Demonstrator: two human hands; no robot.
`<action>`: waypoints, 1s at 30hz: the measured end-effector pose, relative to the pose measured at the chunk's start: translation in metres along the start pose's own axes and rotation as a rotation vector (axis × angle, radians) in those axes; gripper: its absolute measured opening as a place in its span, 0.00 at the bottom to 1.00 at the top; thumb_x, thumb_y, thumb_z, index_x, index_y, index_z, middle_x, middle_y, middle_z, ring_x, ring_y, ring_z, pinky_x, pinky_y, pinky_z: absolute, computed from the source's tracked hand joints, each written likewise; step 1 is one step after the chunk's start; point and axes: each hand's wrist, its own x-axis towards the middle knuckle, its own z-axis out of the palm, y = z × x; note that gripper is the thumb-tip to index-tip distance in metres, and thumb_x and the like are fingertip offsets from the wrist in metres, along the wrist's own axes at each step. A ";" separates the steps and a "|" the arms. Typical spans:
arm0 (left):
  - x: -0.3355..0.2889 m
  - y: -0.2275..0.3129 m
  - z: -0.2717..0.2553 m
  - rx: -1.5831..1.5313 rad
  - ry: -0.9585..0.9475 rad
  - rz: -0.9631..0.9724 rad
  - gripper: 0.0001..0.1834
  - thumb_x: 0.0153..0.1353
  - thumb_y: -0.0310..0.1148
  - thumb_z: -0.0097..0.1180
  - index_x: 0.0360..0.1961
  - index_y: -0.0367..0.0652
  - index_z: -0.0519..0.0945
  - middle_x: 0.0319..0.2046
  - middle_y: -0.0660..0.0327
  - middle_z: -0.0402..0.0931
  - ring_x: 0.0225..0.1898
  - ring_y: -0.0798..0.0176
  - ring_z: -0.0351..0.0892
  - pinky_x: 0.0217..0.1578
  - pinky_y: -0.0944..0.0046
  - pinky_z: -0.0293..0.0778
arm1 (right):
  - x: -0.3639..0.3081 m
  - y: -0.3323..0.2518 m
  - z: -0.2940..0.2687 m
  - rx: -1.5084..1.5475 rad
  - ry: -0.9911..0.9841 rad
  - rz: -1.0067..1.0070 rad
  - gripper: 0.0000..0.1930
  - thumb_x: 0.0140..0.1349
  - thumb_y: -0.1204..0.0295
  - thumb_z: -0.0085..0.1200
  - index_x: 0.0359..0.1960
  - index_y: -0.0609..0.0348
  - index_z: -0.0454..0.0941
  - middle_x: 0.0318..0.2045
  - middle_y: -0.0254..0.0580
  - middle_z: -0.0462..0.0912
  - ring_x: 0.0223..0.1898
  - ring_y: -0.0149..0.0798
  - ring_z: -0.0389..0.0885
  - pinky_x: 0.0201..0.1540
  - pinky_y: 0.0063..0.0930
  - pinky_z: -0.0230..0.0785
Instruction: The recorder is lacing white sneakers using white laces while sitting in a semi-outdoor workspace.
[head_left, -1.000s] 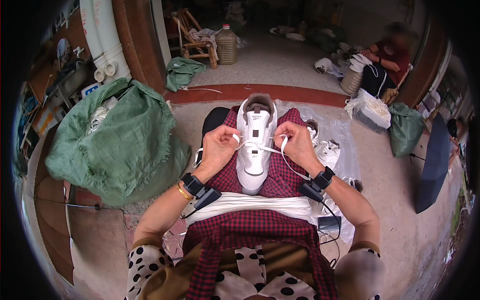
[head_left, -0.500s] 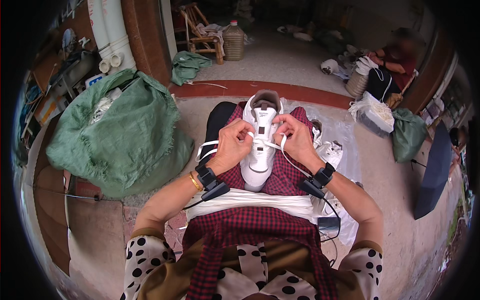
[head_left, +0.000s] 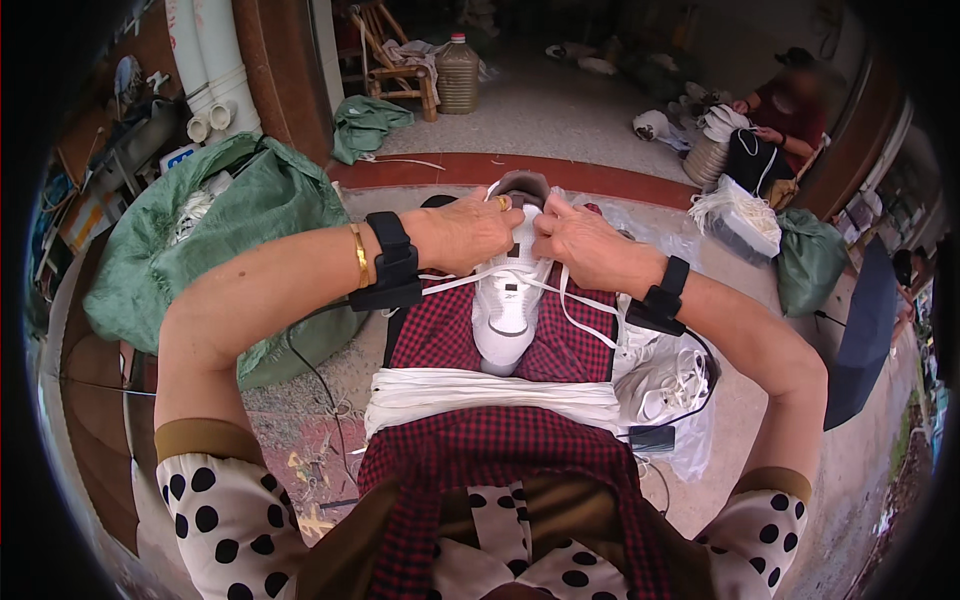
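A white sneaker (head_left: 505, 325) lies across my lap, its toe toward me and its grey-lined collar facing away. My left hand (head_left: 468, 232) is closed on the sneaker's upper at the left of the tongue. On the other side, my right hand (head_left: 592, 245) grips it near the top of the tongue, fingertips close to the left ones. A white shoelace (head_left: 590, 328) crosses the lower tongue. One loose end runs left under my left wrist, and another loops down to the right over the checked apron (head_left: 440, 335). My fingertips are partly hidden.
A bundle of white laces (head_left: 490, 400) lies across my lap. More white sneakers (head_left: 670, 385) rest on plastic sheeting at my right. A large green sack (head_left: 230, 240) stands at left. Farther right are a lace-filled box (head_left: 740, 225) and a seated person (head_left: 790, 115) handling white material.
Both hands have moved from the laces at mid-shoe up and away to the collar end, elbows spreading outward. The lace ends are let go and hang loose on either side.
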 end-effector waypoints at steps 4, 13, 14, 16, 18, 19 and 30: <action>0.028 -0.006 -0.037 -0.597 -0.432 -0.448 0.17 0.47 0.35 0.60 0.37 0.34 0.85 0.41 0.51 0.81 0.45 0.50 0.80 0.51 0.49 0.67 | 0.023 0.017 -0.015 0.354 -0.235 0.052 0.10 0.46 0.80 0.51 0.29 0.63 0.84 0.35 0.48 0.81 0.43 0.52 0.68 0.46 0.44 0.65; 0.026 -0.002 0.010 -0.575 0.092 -0.478 0.08 0.45 0.30 0.59 0.26 0.38 0.86 0.28 0.52 0.82 0.29 0.52 0.82 0.32 0.53 0.75 | 0.041 0.002 0.000 0.304 -0.220 0.523 0.12 0.49 0.64 0.59 0.23 0.62 0.84 0.32 0.53 0.84 0.41 0.52 0.79 0.43 0.43 0.72; 0.024 -0.003 0.010 -0.570 0.089 -0.485 0.08 0.45 0.30 0.59 0.26 0.38 0.86 0.28 0.52 0.82 0.29 0.52 0.82 0.32 0.53 0.75 | 0.043 -0.001 0.004 0.345 -0.156 0.647 0.12 0.49 0.64 0.59 0.22 0.62 0.83 0.30 0.51 0.84 0.39 0.48 0.80 0.42 0.39 0.72; 0.016 -0.007 0.005 -1.155 0.567 -0.448 0.07 0.56 0.31 0.61 0.31 0.39 0.86 0.33 0.62 0.80 0.29 0.65 0.77 0.30 0.64 0.74 | 0.039 0.017 -0.002 1.290 0.205 0.865 0.14 0.65 0.63 0.51 0.29 0.62 0.80 0.24 0.37 0.79 0.30 0.30 0.77 0.33 0.28 0.69; 0.003 -0.015 -0.005 -1.491 0.876 -0.250 0.10 0.67 0.34 0.56 0.38 0.40 0.84 0.37 0.69 0.76 0.31 0.76 0.71 0.29 0.75 0.70 | 0.037 0.025 -0.003 1.340 0.550 0.748 0.15 0.72 0.63 0.43 0.38 0.61 0.78 0.23 0.33 0.79 0.22 0.27 0.74 0.27 0.27 0.68; 0.000 -0.011 -0.007 -1.346 0.941 -0.236 0.12 0.72 0.37 0.51 0.46 0.40 0.80 0.35 0.68 0.78 0.30 0.80 0.72 0.28 0.79 0.68 | 0.035 0.026 -0.004 1.362 0.548 0.720 0.15 0.72 0.63 0.43 0.38 0.61 0.78 0.23 0.33 0.79 0.22 0.27 0.74 0.27 0.27 0.68; -0.037 0.021 0.037 -1.790 0.792 -0.476 0.12 0.73 0.28 0.44 0.52 0.36 0.74 0.29 0.63 0.78 0.28 0.72 0.78 0.32 0.71 0.79 | 0.014 -0.013 -0.008 1.109 0.179 0.583 0.10 0.68 0.75 0.45 0.45 0.65 0.76 0.25 0.34 0.79 0.24 0.26 0.75 0.27 0.22 0.70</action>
